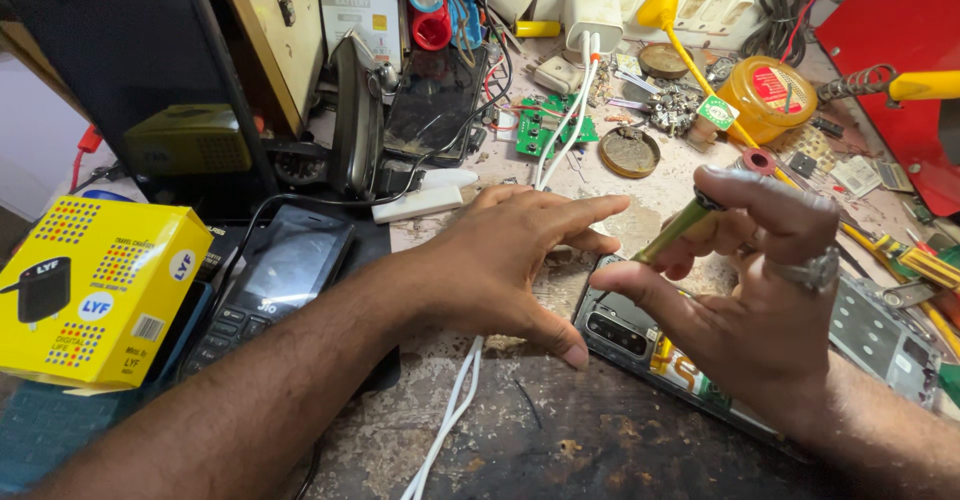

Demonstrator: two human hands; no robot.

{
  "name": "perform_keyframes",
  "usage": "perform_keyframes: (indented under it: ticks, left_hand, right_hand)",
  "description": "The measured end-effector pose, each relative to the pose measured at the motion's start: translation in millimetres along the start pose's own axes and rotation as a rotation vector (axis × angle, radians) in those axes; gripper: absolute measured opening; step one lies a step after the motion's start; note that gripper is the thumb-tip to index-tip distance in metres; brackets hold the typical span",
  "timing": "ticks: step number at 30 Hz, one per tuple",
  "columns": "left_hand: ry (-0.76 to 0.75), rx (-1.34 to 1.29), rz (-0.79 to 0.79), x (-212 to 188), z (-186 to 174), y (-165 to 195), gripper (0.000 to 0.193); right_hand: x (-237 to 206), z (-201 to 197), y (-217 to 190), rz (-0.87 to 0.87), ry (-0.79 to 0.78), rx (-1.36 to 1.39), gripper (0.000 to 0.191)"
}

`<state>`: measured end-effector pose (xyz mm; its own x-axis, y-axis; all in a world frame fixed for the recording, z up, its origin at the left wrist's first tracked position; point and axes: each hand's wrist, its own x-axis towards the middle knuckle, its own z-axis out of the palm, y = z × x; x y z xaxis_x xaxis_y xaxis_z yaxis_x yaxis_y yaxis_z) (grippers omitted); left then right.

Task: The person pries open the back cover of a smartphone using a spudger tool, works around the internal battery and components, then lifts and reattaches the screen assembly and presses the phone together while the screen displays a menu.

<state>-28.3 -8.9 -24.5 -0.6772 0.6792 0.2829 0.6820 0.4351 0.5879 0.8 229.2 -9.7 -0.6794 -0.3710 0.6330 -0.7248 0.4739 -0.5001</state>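
Just under the right hand (760, 300), which pinches a slim green tool (680, 228), lies the opened phone (640, 335), while the left hand (510, 260) rests flat and empty beside it, so a slip could gouge exposed parts.

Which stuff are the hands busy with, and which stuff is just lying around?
In use:
- right hand, fingers pinching a green-yellow tool
- left hand, spread over the white cable
- opened phone under both hands

Just lying about:
- yellow box
- keypad phone
- green circuit board
- orange jar
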Motion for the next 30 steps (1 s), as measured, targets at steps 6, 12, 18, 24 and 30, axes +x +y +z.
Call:
perform_keyframes:
  ticks: [6, 12, 18, 24, 30]
  left_hand:
    - [-0.021, -0.005, -0.015, 1.4, 0.1, 0.4, 0.131]
    - [-0.003, 0.009, 0.012, 0.2, -0.2, 0.3, 0.129]
    - [-0.027, 0.010, -0.017, 1.7, -0.6, 0.5, 0.130]
    - [-0.014, 0.008, -0.007, 1.0, -0.5, 0.0, 0.130]
    - [0.012, -0.001, 0.034, -0.3, -0.3, -0.1, 0.128]
  right_hand:
    - [-1.9, 1.3, 1.4, -0.173, -0.014, 0.126, 0.079]
    - [-1.1, -3.3, 6.3, -0.161, -0.099, 0.132, 0.079]
    - [0.6, -8.3, 8.8, -0.177, -0.265, 0.278, 0.071]
    - [5.5, -8.6, 4.0, -0.116, -0.180, 0.254, 0.071]
    - [5.8, -4.3, -2.1, -0.045, -0.048, -0.331, 0.083]
